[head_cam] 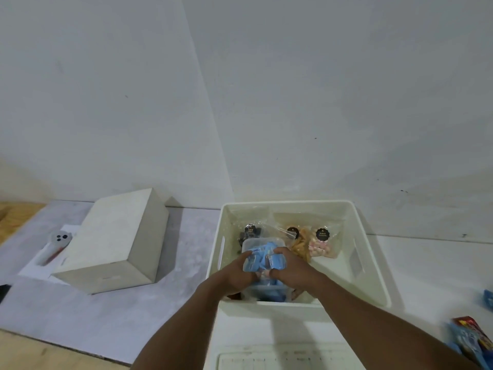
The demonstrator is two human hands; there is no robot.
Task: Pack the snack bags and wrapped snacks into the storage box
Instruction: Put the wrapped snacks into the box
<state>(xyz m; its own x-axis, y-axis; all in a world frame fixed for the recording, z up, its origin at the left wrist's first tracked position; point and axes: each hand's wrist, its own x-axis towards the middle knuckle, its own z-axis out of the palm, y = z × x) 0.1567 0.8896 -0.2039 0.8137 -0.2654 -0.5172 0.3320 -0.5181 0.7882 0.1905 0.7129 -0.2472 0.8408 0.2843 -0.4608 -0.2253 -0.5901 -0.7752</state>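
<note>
Both hands around blue wrapped snacks, seemingly inside storage box

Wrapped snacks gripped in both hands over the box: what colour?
Light blue wrapped snacks, clearest in the head view, above the white storage box.

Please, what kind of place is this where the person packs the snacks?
Probably a plain indoor work or storage corner, not a kitchen: bare white walls meet behind a white table, which carries only the storage box, a closed white carton and packaged snacks.
</note>
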